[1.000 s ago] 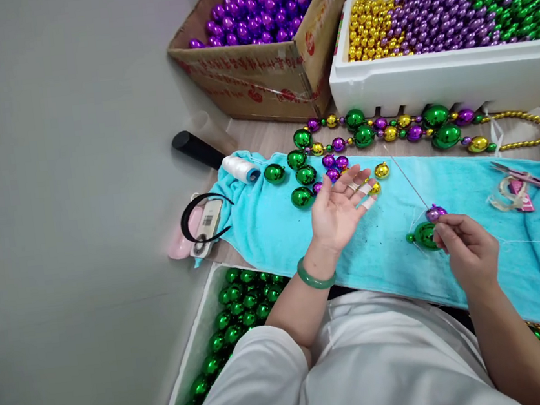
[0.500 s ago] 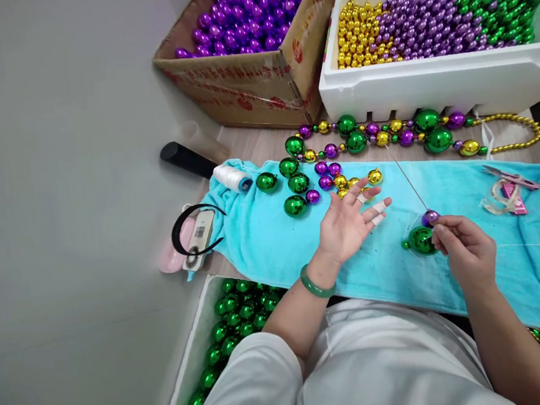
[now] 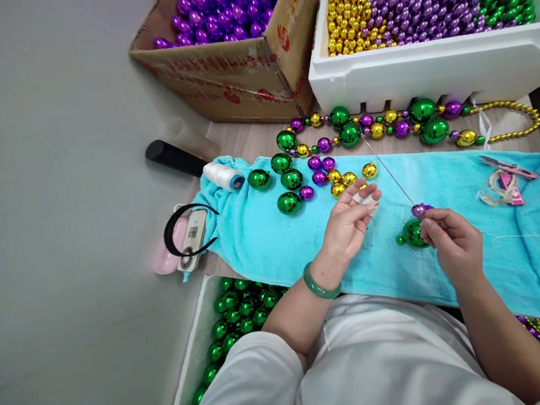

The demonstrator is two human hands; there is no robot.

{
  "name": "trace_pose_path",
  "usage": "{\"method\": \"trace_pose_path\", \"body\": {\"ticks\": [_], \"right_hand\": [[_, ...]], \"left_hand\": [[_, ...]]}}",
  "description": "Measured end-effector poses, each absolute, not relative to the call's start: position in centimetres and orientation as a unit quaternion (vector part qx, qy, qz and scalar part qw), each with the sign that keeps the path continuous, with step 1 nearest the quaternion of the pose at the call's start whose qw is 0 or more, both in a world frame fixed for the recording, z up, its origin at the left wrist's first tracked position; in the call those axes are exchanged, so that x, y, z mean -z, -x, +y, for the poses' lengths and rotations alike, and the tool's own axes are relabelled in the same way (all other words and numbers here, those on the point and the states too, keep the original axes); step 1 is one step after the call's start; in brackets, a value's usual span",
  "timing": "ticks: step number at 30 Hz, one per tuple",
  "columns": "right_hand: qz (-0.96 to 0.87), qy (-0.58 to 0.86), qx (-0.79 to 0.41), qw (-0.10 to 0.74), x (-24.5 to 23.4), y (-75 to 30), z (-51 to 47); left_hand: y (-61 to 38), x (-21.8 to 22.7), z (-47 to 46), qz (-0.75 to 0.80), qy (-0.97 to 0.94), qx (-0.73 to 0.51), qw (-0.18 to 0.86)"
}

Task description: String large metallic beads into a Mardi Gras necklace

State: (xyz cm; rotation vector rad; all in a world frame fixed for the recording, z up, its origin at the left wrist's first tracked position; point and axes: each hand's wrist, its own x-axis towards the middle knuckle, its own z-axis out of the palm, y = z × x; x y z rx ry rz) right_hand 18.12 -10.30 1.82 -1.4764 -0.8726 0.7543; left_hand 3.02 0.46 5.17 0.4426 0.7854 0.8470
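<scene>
Pinching right hand [image 3: 455, 243]: clamped, as I read it, on the needle's [image 3: 388, 173] lower end; loosening could let it tip.
Purple bead [image 3: 418, 211]: at those fingertips; a tilt could send it sliding.
Green bead [image 3: 413, 233]: just below the pinch; bumping could shift it.
Left hand [image 3: 350, 222]: half-curled; I can't tell whether thumb meets fingers; straying near the needle risks a prick.
Thread [image 3: 512, 236]: slack across the towel [image 3: 395, 273]; it could tangle.
</scene>
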Motion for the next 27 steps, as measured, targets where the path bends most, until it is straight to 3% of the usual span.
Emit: {"method": "trace_pose_path", "body": {"ticks": [12,20,23,27], "right_hand": [[-0.364,0.632,-0.331,0.599,-1.9,-18.3,-10.3],[-0.335,0.621,-0.344,0.619,-2.0,-19.0,-9.6],[-0.316,0.608,-0.357,0.635,-2.2,-19.3,-9.0],[-0.302,0.603,-0.371,0.638,-2.3,-20.0,-8.3]], "left_hand": [[-3.2,-5.4,0.5,0.380,-0.201,-0.404,0.808],[-3.2,-5.3,2.0,0.401,-0.327,-0.400,0.757],[-3.3,-6.9,2.0,0.412,-0.391,-0.425,0.705],[-1.0,-12.6,-1.4,0.357,-0.466,-0.463,0.664]]}}
